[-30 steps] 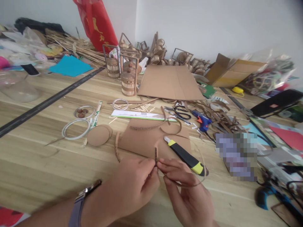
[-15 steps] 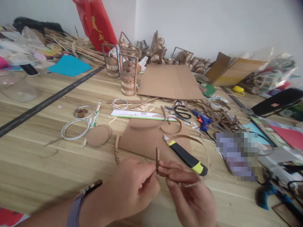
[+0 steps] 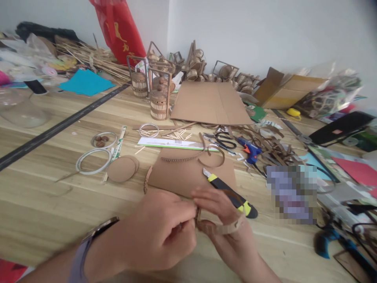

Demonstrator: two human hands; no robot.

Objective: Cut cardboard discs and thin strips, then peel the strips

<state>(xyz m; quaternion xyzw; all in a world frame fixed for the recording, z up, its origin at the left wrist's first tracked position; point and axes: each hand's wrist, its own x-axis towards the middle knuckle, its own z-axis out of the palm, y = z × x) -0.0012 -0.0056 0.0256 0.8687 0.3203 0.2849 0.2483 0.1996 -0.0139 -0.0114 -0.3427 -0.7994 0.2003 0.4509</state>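
Note:
Low over the table, my left hand point(image 3: 157, 232) is closed in a fist-like pinch around a thin corrugated cardboard strip point(image 3: 225, 228). One end of the strip shows its ridges at the left point(image 3: 146, 179), behind the knuckles. My right hand point(image 3: 235, 245) faces it, fingers pressed together against the strip, which loops across that palm; its thumb is mostly hidden. Just beyond the right fingers lies a black and yellow utility knife point(image 3: 226, 190) with its blade out. Beneath is a flat cardboard sheet point(image 3: 176, 177), with a curled ridged strip point(image 3: 182, 158) on it.
Cardboard discs point(image 3: 121, 169) and white tape rolls point(image 3: 93, 161) lie at left. Scissors point(image 3: 225, 139), a blue glue gun point(image 3: 250, 151) and strip scraps point(image 3: 273, 143) are at right. Small lidded baskets point(image 3: 159, 104) stand behind, beside a large cardboard sheet point(image 3: 210, 102).
My right hand has turned and risen, its fingers now higher and over the strip, which loops across the palm. The upright strip end between the hands has dropped from sight.

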